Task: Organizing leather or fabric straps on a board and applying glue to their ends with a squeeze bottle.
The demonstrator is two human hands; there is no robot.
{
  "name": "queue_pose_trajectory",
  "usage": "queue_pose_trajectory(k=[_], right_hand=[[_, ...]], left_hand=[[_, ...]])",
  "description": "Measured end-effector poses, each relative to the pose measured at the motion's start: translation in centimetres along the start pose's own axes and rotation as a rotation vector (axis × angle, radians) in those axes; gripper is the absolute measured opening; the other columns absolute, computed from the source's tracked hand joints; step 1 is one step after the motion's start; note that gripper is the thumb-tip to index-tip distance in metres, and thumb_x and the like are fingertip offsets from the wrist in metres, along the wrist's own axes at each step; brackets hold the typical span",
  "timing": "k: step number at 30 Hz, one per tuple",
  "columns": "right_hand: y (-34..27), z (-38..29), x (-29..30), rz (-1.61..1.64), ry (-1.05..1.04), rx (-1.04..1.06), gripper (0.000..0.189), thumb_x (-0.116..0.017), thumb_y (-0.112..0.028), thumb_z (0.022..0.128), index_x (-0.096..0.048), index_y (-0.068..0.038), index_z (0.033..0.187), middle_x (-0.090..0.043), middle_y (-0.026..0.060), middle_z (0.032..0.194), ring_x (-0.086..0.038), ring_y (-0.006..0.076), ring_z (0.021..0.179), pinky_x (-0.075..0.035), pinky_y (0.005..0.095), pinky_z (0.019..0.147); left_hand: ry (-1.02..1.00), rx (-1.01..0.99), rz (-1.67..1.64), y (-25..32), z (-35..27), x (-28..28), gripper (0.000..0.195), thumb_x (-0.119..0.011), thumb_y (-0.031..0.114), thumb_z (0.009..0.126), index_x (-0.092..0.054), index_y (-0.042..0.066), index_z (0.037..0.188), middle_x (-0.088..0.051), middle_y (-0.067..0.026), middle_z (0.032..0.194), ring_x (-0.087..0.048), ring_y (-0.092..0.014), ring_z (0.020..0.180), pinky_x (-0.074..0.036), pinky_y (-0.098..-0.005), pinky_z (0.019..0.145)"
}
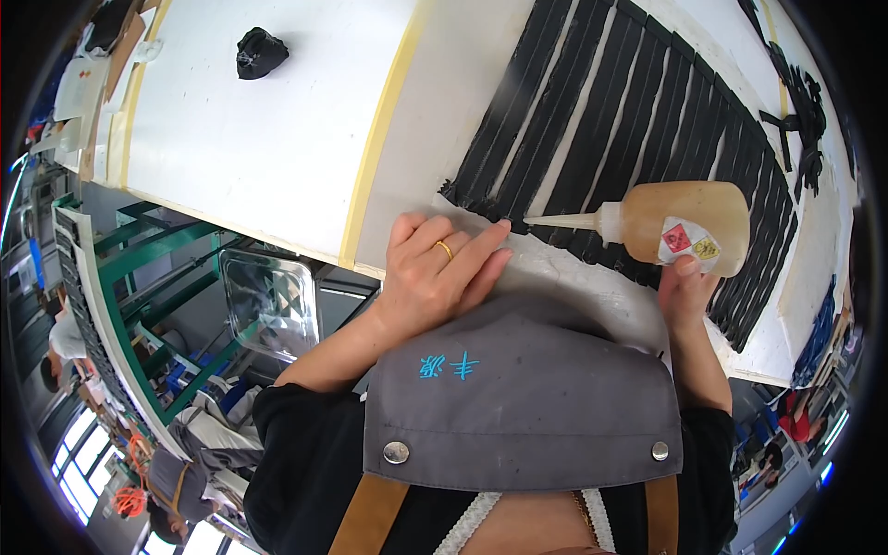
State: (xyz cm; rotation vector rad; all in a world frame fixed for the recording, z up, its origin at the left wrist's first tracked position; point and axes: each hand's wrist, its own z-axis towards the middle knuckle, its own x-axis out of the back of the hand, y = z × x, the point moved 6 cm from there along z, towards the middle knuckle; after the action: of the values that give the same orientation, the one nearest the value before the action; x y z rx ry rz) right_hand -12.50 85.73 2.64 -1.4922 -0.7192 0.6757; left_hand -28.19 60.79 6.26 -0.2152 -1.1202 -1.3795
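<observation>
My right hand point(683, 295) holds a translucent squeeze bottle point(642, 208) of amber liquid, tipped on its side. Its long tapered nozzle point(565, 220) points left, the tip at the near end of a black fabric strip point(517, 201). Beside that tip, my left hand point(440, 267) rests its index fingertip on the strip's end, with the thumb a little apart and nothing seen between them. Many such strips lie side by side in a fan, pale gaps between some of them. Along their near ends runs a whitish, wrinkled backing edge point(576, 270).
A crumpled black bundle point(261, 53) sits on the white tabletop point(257, 132). Yellow tape point(378, 139) crosses the table. Loose black strips point(808, 132) hang together at the far right. Below the table's left edge stand a shiny metal stool point(270, 302) and a green frame point(114, 263). Other people are nearby.
</observation>
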Motion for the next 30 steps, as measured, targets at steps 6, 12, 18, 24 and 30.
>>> queue_pose_trajectory(k=[6,12,18,24,30], right_hand=[[1.1,-1.8,0.0,-0.164,-0.213,-0.014,0.077,-0.07,-0.038,0.08,-0.03,-0.006,0.138,-0.045,0.006,0.131,-0.045,0.0228,0.122,-0.035,0.0397,0.103],[-2.4,5.8,-0.2,0.537,0.103,-0.074,0.05,-0.048,-0.032,0.096,-0.036,-0.004,0.135,-0.048,0.0103,0.133,-0.048,0.0226,0.122,-0.042,0.0392,0.102],[-3.5,9.4,1.1,0.49,-0.002,-0.06,0.048,-0.052,-0.027,0.094,-0.038,-0.001,0.132,-0.052,0.011,0.128,-0.055,0.0217,0.115,-0.046,0.0366,0.097],[0.2,2.4,2.1,0.285,0.002,-0.124,0.087,-0.075,-0.041,0.074,-0.029,-0.004,0.138,-0.042,0.0106,0.135,-0.041,0.0269,0.127,-0.032,0.0463,0.107],[2.6,-4.0,3.5,0.028,-0.02,-0.077,0.093,-0.079,-0.046,0.069,-0.031,-0.005,0.137,-0.045,0.0085,0.133,-0.042,0.0255,0.125,-0.033,0.0444,0.106]], left_hand=[[-0.006,0.002,-0.008,0.0,0.2,-0.1,0.029,-0.074,0.011,0.07,-0.069,0.007,0.098,-0.046,0.0052,0.054,-0.043,-0.013,0.054,-0.031,-0.0287,0.062],[0.002,0.021,-0.047,0.2,0.1,0.7,0.022,-0.073,0.013,0.071,-0.067,0.008,0.092,-0.053,0.004,0.061,-0.044,-0.014,0.058,-0.031,-0.0292,0.064],[0.077,-0.021,-0.077,-0.1,-0.3,0.7,0.021,-0.075,0.007,0.065,-0.067,0.008,0.085,-0.045,0.007,0.053,-0.039,-0.013,0.05,-0.028,-0.0294,0.06],[0.046,-0.013,0.012,0.1,0.4,0.2,0.028,-0.076,0.008,0.067,-0.07,0.009,0.095,-0.043,0.0062,0.053,-0.039,-0.012,0.053,-0.028,-0.0282,0.06],[0.038,0.023,0.025,0.0,-0.1,-0.1,0.026,-0.077,0.007,0.067,-0.07,0.009,0.092,-0.047,0.0068,0.055,-0.04,-0.012,0.052,-0.029,-0.0272,0.06]])
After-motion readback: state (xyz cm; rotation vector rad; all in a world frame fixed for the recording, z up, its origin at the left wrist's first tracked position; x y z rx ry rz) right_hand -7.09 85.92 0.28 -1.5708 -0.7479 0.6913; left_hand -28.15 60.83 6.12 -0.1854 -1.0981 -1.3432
